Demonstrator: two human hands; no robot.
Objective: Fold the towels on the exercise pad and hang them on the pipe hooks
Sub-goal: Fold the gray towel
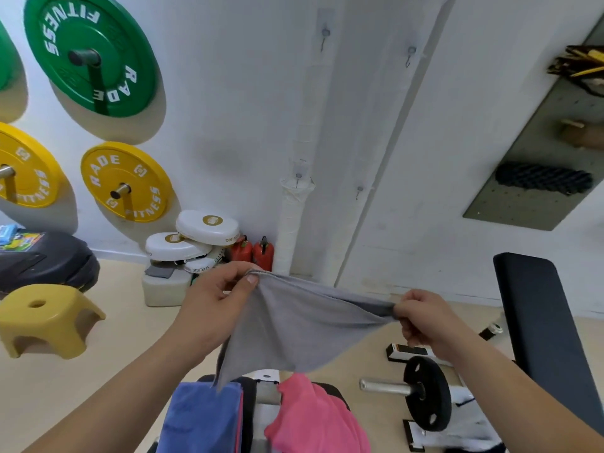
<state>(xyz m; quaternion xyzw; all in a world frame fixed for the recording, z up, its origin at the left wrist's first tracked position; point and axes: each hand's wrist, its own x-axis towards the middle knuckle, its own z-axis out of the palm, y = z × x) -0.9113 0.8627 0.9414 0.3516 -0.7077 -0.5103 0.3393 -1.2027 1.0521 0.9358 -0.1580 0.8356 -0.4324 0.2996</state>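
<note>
Both hands, left hand (pixel 215 297) & right hand (pixel 421 317), pinch grey towel (pixel 294 325) corners; long edge spans btwn them, hooks (pixel 298 178) above, nearer left.

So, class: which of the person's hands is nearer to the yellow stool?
Left. The left hand pinches the grey towel just right of the yellow stool; the right hand holds the towel's far corner, farther away.

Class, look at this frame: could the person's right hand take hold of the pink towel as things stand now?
Probably not yet. The right hand is pinching one end of the grey towel, which the left hand holds at the other. The pink towel lies uncovered below, so it could be taken once the grey towel is released.
</note>
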